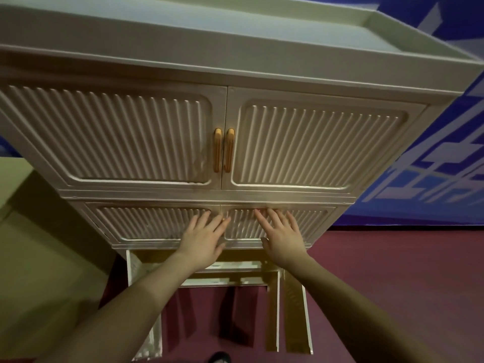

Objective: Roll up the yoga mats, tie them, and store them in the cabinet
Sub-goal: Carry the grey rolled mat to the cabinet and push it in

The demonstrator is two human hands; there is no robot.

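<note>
Palms flat, left hand (pixel 203 241) and right hand (pixel 284 238) press cabinet (pixel 262 72) doors, fingers straight.

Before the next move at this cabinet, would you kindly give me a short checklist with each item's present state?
1. Left hand flat on the middle left door: ok.
2. Right hand flat on the middle right door: ok.
3. Middle doors flush shut: cannot tell.
4. Top doors shut, gold handles together: ok.
5. Bottom doors shut: not ok, both swung open.
6. Yoga mats stored inside: cannot tell, none visible.
</note>
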